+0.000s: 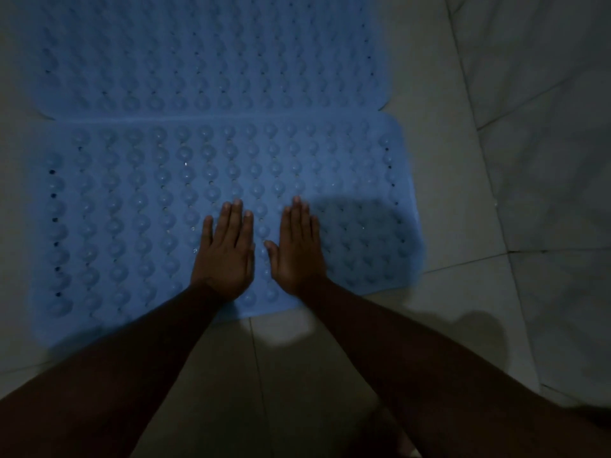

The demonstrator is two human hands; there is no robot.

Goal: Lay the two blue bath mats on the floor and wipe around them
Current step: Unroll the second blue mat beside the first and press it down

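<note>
A floor of large pale tiles is seen in dim light, its surface crossed by thin dark grout lines. The lines run at angles on the right side. A soft dark shadow is cast across the tiles at the lower right.

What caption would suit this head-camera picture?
Both hands, left and right, press flat on the near blue mat, far mat beyond.
</note>
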